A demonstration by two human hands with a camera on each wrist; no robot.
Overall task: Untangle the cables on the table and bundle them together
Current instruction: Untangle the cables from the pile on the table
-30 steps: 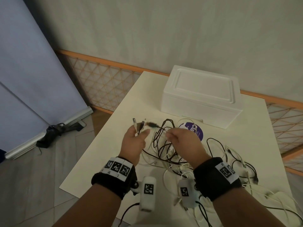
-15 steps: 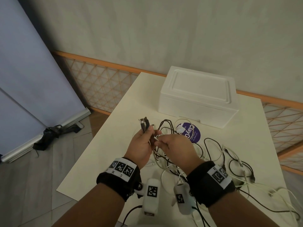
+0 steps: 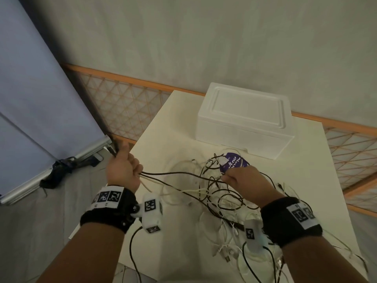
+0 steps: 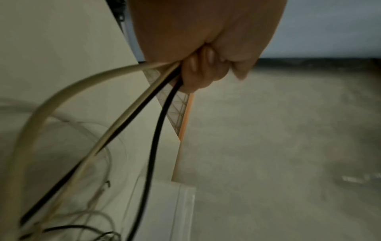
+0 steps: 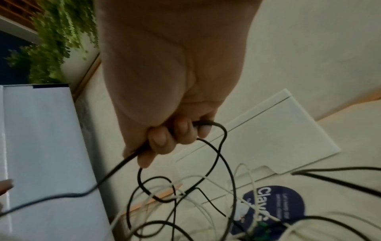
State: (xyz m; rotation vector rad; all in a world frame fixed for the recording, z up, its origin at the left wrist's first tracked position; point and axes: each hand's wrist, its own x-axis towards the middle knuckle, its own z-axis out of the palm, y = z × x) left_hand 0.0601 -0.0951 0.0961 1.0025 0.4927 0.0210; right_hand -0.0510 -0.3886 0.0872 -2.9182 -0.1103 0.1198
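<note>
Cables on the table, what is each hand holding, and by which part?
Left hand grips several black and white cables near their ends; right hand pinches one black cable mid-length.

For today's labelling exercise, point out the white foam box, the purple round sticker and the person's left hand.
white foam box (image 3: 244, 117), head view, on the middle of its lid.
purple round sticker (image 3: 236, 163), head view, on its printed face.
left hand (image 3: 122, 170), head view, on the back of the hand gripping cable ends.

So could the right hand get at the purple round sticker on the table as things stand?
Probably not straight away: the right hand grips a black cable, and cables cross the purple sticker, though it lies just beyond the knuckles.
</note>
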